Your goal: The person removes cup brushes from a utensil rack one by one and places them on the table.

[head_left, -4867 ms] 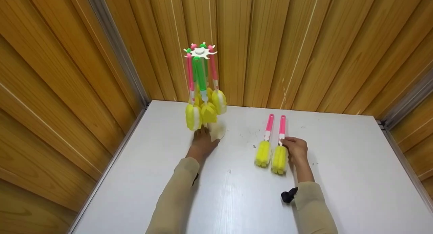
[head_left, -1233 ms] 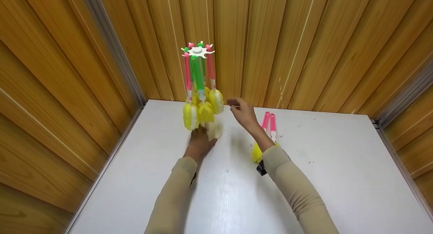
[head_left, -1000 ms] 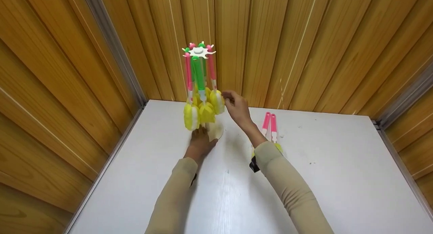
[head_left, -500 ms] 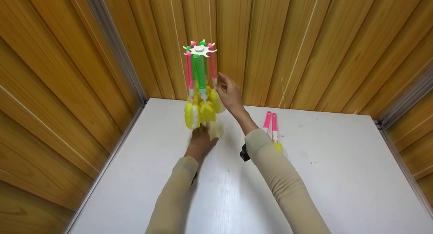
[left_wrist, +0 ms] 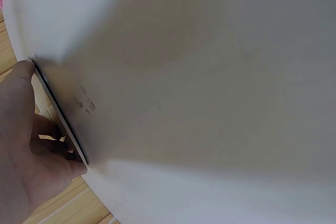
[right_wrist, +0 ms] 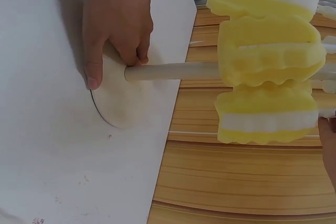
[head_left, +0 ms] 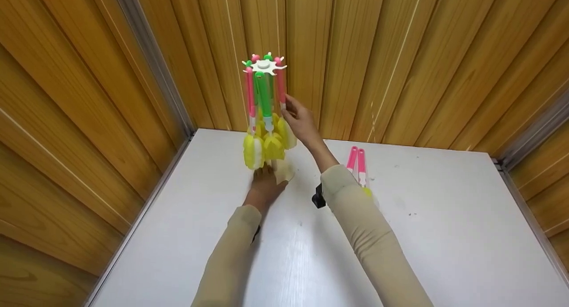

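Note:
Several bottle brushes with yellow sponge heads and pink or green handles hang from a white rotary stand (head_left: 263, 66). My left hand (head_left: 263, 187) grips the stand's round base (head_left: 283, 170) by its rim, thumb and fingers spread round the edge. My right hand (head_left: 302, 120) pinches a hanging pink-handled sponge brush (head_left: 281, 85) at its white neck, on the stand's right side. In the right wrist view, only part of my right hand (right_wrist: 329, 148) shows at the right edge, against a brush neck. Other hanging brushes partly hide each other.
Two more pink-handled brushes (head_left: 362, 161) lie on the white table (head_left: 444, 218), their sponge heads mostly hidden by my right sleeve (head_left: 355, 213). Wood-patterned panels (head_left: 355, 53) stand behind and at the sides, close behind the stand.
My right hand has left the brushes on the table, moved left and up to the stand, and now pinches a hanging brush's neck. The two table brushes lie closer together. My left hand stays put.

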A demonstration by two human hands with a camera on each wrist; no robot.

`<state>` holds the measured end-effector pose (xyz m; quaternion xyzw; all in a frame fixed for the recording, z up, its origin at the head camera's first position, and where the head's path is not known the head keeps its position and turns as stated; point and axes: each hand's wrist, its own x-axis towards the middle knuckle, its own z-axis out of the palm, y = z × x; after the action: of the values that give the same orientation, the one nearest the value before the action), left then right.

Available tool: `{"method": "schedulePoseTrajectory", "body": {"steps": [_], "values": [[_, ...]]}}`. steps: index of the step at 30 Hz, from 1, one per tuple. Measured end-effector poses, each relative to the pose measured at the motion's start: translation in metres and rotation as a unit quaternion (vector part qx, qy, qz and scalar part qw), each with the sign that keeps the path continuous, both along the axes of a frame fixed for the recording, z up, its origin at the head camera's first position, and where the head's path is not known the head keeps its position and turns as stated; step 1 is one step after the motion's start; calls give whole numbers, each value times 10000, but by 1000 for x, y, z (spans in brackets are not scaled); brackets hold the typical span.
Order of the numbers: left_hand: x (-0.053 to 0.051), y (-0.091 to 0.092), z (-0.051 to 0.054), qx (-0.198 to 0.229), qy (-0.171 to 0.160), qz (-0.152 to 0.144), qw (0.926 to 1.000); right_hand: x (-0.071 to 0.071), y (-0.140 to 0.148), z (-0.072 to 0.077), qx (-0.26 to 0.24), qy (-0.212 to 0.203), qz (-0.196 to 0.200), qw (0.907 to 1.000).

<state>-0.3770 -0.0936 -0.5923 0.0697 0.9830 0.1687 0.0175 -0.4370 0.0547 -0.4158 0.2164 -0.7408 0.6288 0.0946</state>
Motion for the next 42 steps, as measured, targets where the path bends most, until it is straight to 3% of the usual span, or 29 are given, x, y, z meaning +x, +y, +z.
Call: {"method": "schedulePoseTrajectory", "body": {"steps": [6, 17, 22, 25, 34, 38, 42], "values": [[1, 1, 0, -193, 121, -110, 9997, 1, 1, -2, -141, 242, -29, 9996], [2, -2, 2, 204, -278, 5, 9994, 7, 0, -9, -410, 215, -32, 9989], [6, -1, 5, 445, -67, -20, 9990, 8, -1, -10, -604, 21, 3, 9982], [6, 0, 5, 369, -14, 12, 9993, 8, 0, -11, -617, -116, 118, 9980], [7, 0, 7, 294, 114, -147, 9994, 10, 7, -9, -855, -214, 773, 9931], [7, -1, 5, 200, 207, -192, 9994, 17, 12, -1, -837, -89, 678, 9941], [4, -1, 2, 156, 116, -168, 9997, 11, 15, -7, -828, 16, 497, 9953]]}}
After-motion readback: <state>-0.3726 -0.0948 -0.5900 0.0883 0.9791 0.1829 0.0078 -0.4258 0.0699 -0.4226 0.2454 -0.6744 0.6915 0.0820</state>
